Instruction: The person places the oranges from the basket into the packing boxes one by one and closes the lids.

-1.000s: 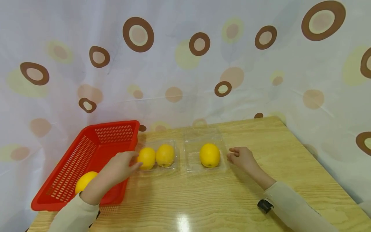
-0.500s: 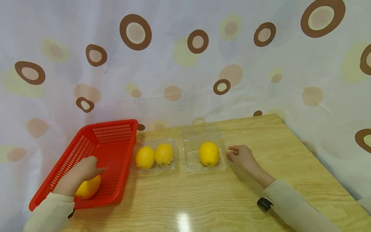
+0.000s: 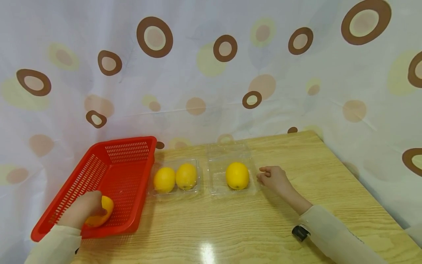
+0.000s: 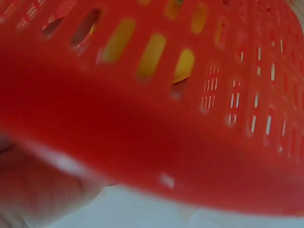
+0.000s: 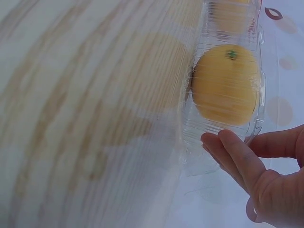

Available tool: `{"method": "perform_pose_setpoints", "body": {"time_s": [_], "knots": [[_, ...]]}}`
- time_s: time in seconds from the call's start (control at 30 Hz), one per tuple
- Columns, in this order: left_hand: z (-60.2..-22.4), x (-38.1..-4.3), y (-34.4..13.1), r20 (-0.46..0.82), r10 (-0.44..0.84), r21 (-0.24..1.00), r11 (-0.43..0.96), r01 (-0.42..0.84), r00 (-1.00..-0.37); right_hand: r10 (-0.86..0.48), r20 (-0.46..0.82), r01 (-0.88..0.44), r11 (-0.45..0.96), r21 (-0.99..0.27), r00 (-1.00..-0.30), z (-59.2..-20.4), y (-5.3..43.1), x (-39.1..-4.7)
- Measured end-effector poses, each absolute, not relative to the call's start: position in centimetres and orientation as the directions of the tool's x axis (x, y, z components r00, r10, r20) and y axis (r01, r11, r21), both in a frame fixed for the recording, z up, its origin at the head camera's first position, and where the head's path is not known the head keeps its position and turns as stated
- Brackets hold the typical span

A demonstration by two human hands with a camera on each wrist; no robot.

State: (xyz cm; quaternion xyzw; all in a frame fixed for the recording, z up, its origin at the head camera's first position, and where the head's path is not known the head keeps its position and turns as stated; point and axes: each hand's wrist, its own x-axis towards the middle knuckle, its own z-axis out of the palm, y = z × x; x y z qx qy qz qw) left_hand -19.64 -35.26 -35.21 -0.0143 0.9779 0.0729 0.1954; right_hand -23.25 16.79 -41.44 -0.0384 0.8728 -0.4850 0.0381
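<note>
In the head view my left hand (image 3: 86, 206) reaches down into the red plastic basket (image 3: 146, 172) and grips an orange (image 3: 107, 209), the thumb over its near side. Through the slots in the left wrist view the orange (image 4: 152, 54) shows in part, and the basket wall hides the fingertips. My right hand (image 3: 274, 178) is at the right side of an open clear plastic box (image 3: 215, 183), which holds one orange (image 3: 237, 176). In the right wrist view the straight fingers (image 5: 240, 154) lie at the end wall of the box.
Between basket and open box lies another clear plastic box (image 3: 198, 187), with two oranges (image 3: 165, 179) inside. All stand on a wooden table (image 3: 257, 227) against a patterned curtain (image 3: 184, 73). A black band (image 3: 300, 233) is on the right sleeve.
My left hand has moved left from beside the oranges in the left box, then down into the basket onto the orange. The right hand has stayed at the open box.
</note>
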Motion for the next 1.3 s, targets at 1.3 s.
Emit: {"method": "perform_pose_setpoints", "body": {"time_s": [1.3], "knots": [[-36.6,-19.5,-34.1,-0.225,0.013,0.087,0.996,-0.007,-0.974,-0.097,-0.032,-0.024,0.522,-0.852,-0.995,-41.4,16.7,-23.3]]}}
